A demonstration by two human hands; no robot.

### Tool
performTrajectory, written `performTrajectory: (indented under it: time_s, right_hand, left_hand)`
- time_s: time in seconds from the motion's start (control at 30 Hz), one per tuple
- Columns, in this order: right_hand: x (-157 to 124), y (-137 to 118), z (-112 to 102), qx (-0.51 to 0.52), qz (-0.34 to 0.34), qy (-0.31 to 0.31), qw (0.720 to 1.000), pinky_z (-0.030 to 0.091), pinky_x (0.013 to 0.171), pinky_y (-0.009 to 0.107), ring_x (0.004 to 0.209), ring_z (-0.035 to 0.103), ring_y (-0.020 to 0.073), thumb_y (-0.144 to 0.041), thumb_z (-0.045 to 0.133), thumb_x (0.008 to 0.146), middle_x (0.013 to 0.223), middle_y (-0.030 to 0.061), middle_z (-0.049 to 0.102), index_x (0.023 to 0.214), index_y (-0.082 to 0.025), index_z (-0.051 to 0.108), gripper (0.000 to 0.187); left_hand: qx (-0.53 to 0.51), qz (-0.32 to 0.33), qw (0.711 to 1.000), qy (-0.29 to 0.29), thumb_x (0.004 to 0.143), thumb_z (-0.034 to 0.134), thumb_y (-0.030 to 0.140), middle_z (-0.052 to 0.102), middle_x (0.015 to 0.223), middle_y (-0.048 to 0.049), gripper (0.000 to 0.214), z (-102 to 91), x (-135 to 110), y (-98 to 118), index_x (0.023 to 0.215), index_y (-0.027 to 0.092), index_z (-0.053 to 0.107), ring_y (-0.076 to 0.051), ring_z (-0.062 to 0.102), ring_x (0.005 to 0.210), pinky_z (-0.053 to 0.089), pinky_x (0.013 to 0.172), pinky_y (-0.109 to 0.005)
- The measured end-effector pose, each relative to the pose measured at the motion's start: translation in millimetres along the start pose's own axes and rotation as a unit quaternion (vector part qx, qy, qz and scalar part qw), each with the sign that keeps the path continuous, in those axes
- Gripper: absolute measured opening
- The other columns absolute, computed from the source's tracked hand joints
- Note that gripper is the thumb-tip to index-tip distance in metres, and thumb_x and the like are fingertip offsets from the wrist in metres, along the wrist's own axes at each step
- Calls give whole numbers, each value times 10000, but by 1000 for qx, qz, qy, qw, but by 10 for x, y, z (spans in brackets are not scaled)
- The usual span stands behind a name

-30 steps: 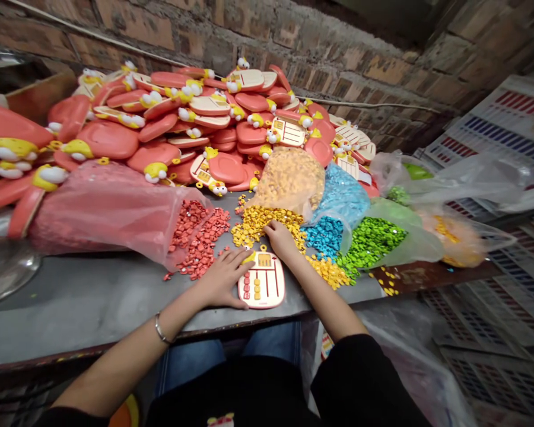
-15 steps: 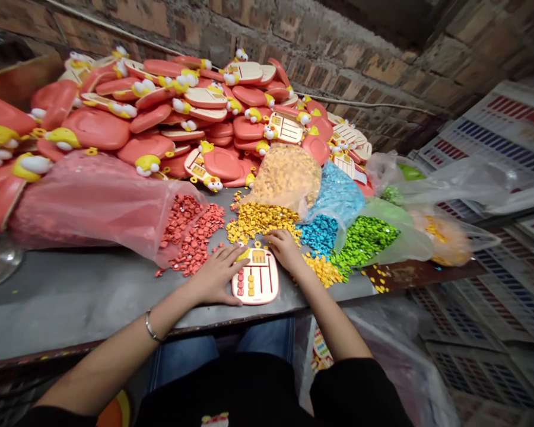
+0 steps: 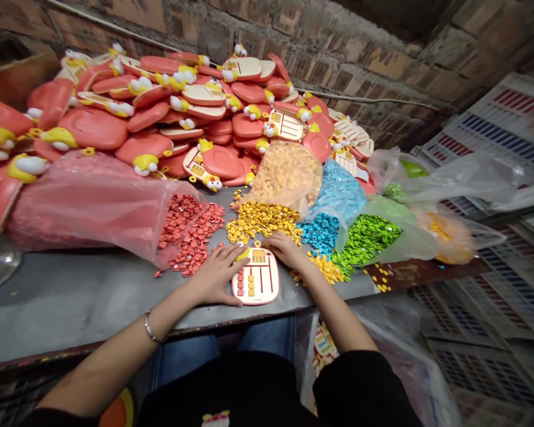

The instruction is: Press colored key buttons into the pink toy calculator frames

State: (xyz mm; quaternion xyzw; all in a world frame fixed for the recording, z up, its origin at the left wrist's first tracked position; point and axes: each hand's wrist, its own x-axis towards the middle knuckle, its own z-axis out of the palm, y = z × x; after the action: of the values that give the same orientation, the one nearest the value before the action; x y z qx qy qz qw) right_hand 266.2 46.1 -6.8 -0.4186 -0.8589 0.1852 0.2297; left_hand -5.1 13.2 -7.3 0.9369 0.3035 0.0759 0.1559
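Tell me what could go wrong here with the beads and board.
The board lies close to the table's front edge; a push from the left hand might slide it off.
The yellow beads touch the blue beads, so the right hand could mix them.
Loose beads near the edge may roll off.

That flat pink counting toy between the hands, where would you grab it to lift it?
Probably by its near rounded edge, coming from the person's side. The counting toy lies flat and face up near the front edge of the table; the left hand covers its left side, the right hand sits at its far right corner. Only the near edge and lower right side are bare.
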Motion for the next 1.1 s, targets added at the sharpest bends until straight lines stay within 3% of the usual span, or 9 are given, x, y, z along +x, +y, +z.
performTrajectory:
  time_s: [0.13,0.23,0.43,0.67,0.9,1.1]
  right_hand:
    - [-149,-69,11,47,17,77,996,515,853,367,960,635,198,-220,559,927,988,74,696,962,-207,690,136]
    - [-262,-162,44,51,20,85,995,528,837,362,949,641,191,-233,548,936,1015,81,689,960,-215,701,156]
    - [-322,-322,186,-66,56,115,990,510,842,446,943,578,244,-192,565,913,948,83,718,939,-233,732,174]
    - [-523,-554,446,-212,113,130,962,478,920,482,1127,540,295,-106,516,907,1246,137,636,1264,-192,606,378]
    - [-577,-564,448,-151,118,117,975,490,915,509,1118,557,308,-105,488,909,1205,152,653,1273,-196,609,393]
    - [-573,-659,415,-54,83,152,983,526,802,433,890,585,245,-159,498,928,926,86,706,1067,-246,709,268]
  left_hand:
    - [4,-2,1000,1,613,715,709,285,1549,-147,1014,4,-3,0,1436,210,396,-375,241,1401,176,1130,-543]
    - [6,-4,1000,-5,617,706,714,283,1548,-157,1013,5,-3,10,1435,201,399,-379,235,1402,178,1126,-550]
    - [5,-5,1000,6,616,698,716,273,1553,-144,997,23,3,22,1428,217,405,-372,238,1400,159,1135,-541]
    - [6,-6,1000,12,609,701,719,293,1540,-165,1009,52,8,25,1419,187,420,-389,258,1387,167,1130,-553]
    - [5,-11,1000,14,601,697,729,281,1549,-148,1018,54,2,34,1427,208,408,-380,249,1394,140,1140,-548]
    - [-3,-13,1000,15,595,721,703,294,1543,-148,1016,51,-3,43,1428,214,408,-390,250,1392,153,1134,-559]
